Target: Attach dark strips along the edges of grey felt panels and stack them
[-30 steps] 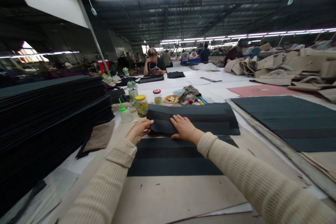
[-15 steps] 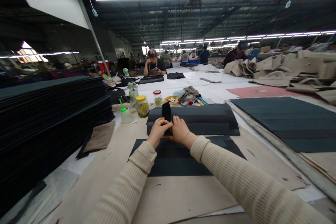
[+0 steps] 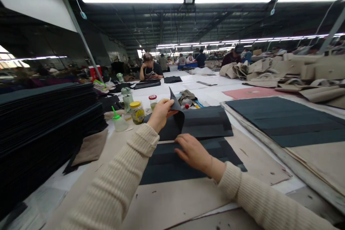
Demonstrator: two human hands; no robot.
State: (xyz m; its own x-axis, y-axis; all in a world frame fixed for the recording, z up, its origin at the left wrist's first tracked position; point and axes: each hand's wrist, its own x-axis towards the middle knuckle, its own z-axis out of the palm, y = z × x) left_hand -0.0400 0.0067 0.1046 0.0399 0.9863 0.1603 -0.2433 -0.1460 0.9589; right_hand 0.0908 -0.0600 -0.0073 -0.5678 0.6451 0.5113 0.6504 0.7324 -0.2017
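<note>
My left hand (image 3: 161,112) pinches a raised corner of a dark sheet (image 3: 178,115), which curls upward above the table. The sheet seems to belong to the far dark panel (image 3: 207,120), though its join is hard to make out. Close in front of that panel lies a second dark blue-grey panel (image 3: 167,170), flat on beige material. Over the border between the two panels is my right hand (image 3: 194,152), palm down, thumb apart from the fingers and nothing seen in it. Its fingertips are by the far panel's near edge.
A tall stack of dark panels (image 3: 45,125) stands at left, beside a brown cloth piece (image 3: 90,145). Behind the work are a green-tipped squeeze bottle (image 3: 120,123) and a yellow-lidded jar (image 3: 137,113). Another dark panel (image 3: 285,122) lies right. A person (image 3: 151,68) sits across the table.
My left hand has risen, lifting the sheet into a curl. My right hand has come away from it, nearer to me and to the right. The whole view has shifted slightly.
</note>
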